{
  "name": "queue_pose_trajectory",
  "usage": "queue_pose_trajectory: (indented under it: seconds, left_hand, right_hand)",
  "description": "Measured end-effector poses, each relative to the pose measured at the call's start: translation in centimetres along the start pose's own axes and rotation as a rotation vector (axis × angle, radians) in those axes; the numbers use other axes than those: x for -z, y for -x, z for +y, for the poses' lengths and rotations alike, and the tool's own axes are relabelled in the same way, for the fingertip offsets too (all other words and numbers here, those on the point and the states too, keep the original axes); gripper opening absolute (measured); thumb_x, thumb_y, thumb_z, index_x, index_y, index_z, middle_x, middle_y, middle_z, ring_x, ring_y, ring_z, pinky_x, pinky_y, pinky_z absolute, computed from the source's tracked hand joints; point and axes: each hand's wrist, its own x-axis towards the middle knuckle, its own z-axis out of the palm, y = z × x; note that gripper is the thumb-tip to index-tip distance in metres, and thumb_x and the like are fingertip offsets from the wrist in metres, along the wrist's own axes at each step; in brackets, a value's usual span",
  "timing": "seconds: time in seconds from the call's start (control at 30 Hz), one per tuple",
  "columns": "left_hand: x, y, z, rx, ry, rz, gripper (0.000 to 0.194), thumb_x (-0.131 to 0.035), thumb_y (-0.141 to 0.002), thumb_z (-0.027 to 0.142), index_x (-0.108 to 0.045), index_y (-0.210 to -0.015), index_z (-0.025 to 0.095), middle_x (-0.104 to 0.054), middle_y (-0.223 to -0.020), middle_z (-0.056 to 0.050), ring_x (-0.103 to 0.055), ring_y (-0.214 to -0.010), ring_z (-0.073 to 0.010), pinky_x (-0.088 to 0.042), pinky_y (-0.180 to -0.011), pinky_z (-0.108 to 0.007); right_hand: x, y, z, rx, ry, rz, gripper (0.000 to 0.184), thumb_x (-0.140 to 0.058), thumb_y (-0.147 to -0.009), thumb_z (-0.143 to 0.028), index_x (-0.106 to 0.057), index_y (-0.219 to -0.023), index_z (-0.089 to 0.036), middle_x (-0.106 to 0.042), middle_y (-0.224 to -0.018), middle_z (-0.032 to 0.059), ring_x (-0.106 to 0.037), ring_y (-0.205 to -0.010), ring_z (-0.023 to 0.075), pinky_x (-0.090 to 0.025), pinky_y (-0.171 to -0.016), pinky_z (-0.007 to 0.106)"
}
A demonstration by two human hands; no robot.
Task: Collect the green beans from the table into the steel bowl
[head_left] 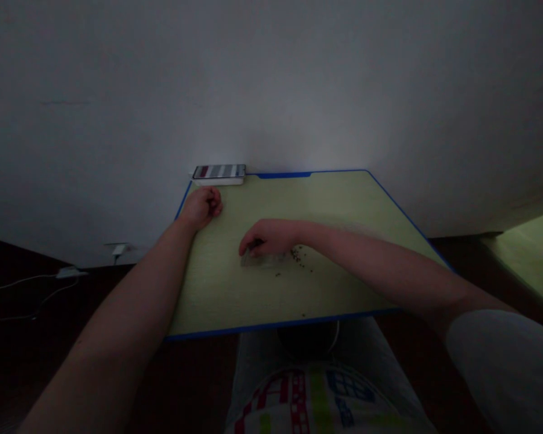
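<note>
My right hand [271, 235] is closed on one end of a clear plastic container [266, 260] that lies low against the yellowish tabletop [244, 304]. The container is see-through and dim, so I cannot tell its exact kind. Several small dark grains [295, 255] are scattered by its right end, beneath my right wrist. A few more lie nearer the front edge. My left hand [203, 205] rests at the table's left side with its fingers curled in, and nothing shows in them. It is just in front of the phone [219, 171].
The phone sits on a white box [219, 181] at the back left corner, against the wall [298, 90]. Blue edging [285, 175] runs round the table. White cables [67, 273] and a plugged-in charger [120, 249] are at the left. Below the front edge are my legs.
</note>
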Motion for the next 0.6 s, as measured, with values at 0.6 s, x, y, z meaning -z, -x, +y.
queue_pose_trajectory:
  seconds: [0.6]
  left_hand:
    - [0.1,-0.1,0.0,-0.002,-0.006,-0.012,0.005,-0.041,-0.055,0.015,-0.043,-0.053,0.020,-0.032,-0.042,0.004,-0.035,-0.033,-0.0088,-0.022,-0.033,-0.023]
  right_hand:
    - [1.6,1.5,3.5,-0.332,0.206,0.141,0.039,-0.057,-0.079,-0.014,-0.067,-0.116,-0.017,-0.072,-0.092,0.0058,-0.061,-0.079,0.0157,-0.041,-0.071,0.024]
